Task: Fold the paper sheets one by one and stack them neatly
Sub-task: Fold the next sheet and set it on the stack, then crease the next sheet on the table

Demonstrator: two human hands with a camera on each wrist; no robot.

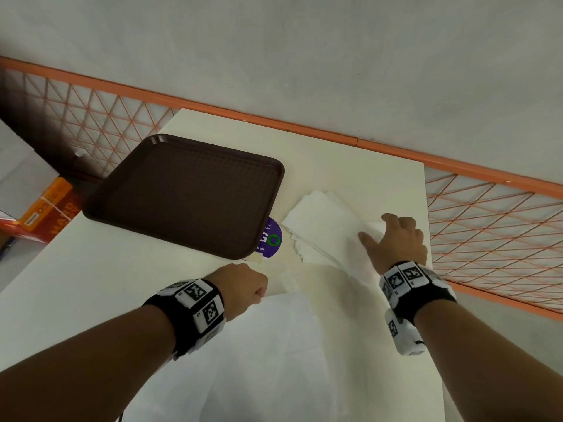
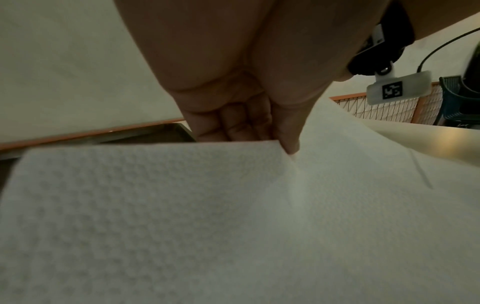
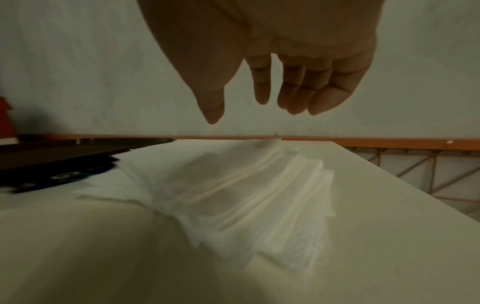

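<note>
Progress: early, judging by the unfolded stack | left hand (image 1: 243,287) pinched one paper sheet (image 2: 182,216) | right hand (image 1: 396,240) relaxed, hovering over napkin pile (image 1: 323,226) | brown tray (image 1: 189,193) beyond left hand held nothing

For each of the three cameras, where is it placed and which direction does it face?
Head: worn high, facing down; left hand, right hand, both forearms, tray.
Left wrist: along the hand; curled fingers pinch a paper sheet.
Right wrist: along the hand; straight fingers above the paper stack.
Shared: stack, head and right wrist.
</note>
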